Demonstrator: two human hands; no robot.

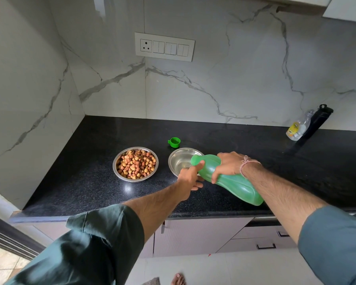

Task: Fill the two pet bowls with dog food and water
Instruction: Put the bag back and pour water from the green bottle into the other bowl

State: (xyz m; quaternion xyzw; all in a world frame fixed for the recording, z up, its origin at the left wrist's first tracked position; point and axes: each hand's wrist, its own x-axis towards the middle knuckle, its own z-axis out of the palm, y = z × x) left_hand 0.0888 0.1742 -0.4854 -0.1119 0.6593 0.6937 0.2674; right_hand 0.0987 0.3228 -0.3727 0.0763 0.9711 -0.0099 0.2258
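The head view shows the right hand [228, 165] gripping the middle of a translucent green plastic bottle [238, 186], which is tilted with its mouth over the right-hand round steel bowl [180, 159]. The left hand [189, 178] holds the bottle's neck, thumb on top and fingers curled beneath. Just left, a second steel bowl [116, 161] holds brown kibble [136, 163]. A green cap [174, 141] lies just beyond the right-hand bowl on the black speckled counter [86, 182].

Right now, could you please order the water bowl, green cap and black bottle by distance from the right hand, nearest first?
1. Water bowl, beside the right hand.
2. Green cap, behind that bowl.
3. Black bottle, far right.
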